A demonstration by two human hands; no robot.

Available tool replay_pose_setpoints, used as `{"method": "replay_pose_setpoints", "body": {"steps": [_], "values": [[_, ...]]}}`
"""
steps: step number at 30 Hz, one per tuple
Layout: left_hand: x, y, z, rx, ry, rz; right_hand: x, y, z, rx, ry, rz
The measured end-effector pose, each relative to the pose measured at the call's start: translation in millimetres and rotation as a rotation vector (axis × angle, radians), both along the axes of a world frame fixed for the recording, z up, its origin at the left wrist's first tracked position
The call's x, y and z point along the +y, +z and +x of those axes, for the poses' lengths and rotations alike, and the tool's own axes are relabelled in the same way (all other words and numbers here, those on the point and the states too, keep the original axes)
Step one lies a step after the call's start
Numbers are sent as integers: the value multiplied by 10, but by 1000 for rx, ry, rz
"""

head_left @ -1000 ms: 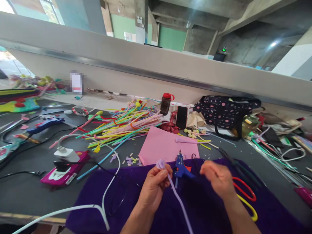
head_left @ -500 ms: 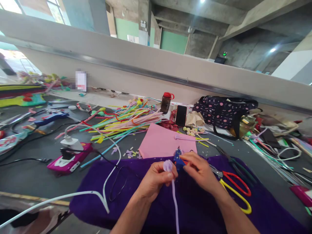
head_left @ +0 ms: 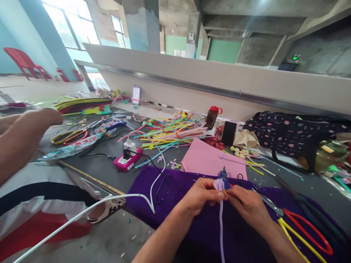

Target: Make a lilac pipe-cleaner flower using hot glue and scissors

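The person's left hand (head_left: 201, 197) has its thumb and fingers closed in a pinch on a lilac coil (head_left: 218, 184), a rolled-up fuzzy strip whose lilac stem (head_left: 221, 230) hangs almost straight down below the grip. The coil sits in front of the person, over the purple cloth (head_left: 171, 188) spread on the dark surface (head_left: 101, 166). The right hand (head_left: 245, 201) is drawn up just beside it, thumb and fingers bent close together; whether they grip part of the coil, the blue glue gun (head_left: 223, 175) behind it or nothing cannot be told. The coil looks very light and soft, with a plush face that would flatten under a hard squeeze, and it seems unlikely to slip. The stem appears bendable yet firm enough to keep its line. The best hold would be a gentle pinch low on the coil, where the stem meets it, keeping the layers together and the upper face uncrushed. Scissors (head_left: 280, 212) with red and yellow handles lie near the right forearm.
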State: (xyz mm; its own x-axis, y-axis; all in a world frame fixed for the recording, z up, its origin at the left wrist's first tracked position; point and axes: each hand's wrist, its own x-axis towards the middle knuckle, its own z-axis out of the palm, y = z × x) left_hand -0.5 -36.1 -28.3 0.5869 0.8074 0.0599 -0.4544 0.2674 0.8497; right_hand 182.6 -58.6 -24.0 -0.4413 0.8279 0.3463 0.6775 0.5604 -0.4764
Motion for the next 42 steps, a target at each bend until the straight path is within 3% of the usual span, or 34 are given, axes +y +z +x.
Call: {"method": "replay_pose_setpoints", "body": {"steps": [4, 7, 9, 16, 20, 23, 26, 29, 32, 38, 42], "values": [[16, -29, 19, 2, 21, -8, 15, 63, 175, 139, -200, -38], [32, -50, 23, 15, 21, -8, 53, 63, 307, 376, -445, -55], [42, -64, 24, 14, 12, -9, 94, 48, 369, 555, -529, -22], [60, -92, 24, -28, 69, -50, 239, 165, 690, 1223, -611, 319], [60, -87, 13, -51, 73, -66, 278, 214, 827, 1375, -581, 353], [59, -82, 8, -57, 90, -61, 265, 147, 686, 1293, -521, 147], [57, -70, 13, -50, 156, -52, 192, 36, 372, 1016, -408, -227], [53, -54, 27, -63, 228, -45, 85, -43, 74, 745, -259, -436], [49, -51, 40, -60, 240, -45, 24, -74, -43, 643, -207, -469], [37, -63, 43, -50, 213, -24, 45, -103, 43, 561, -256, -457], [34, -60, 46, -63, 234, -32, 1, -74, -47, 518, -179, -499]]}}
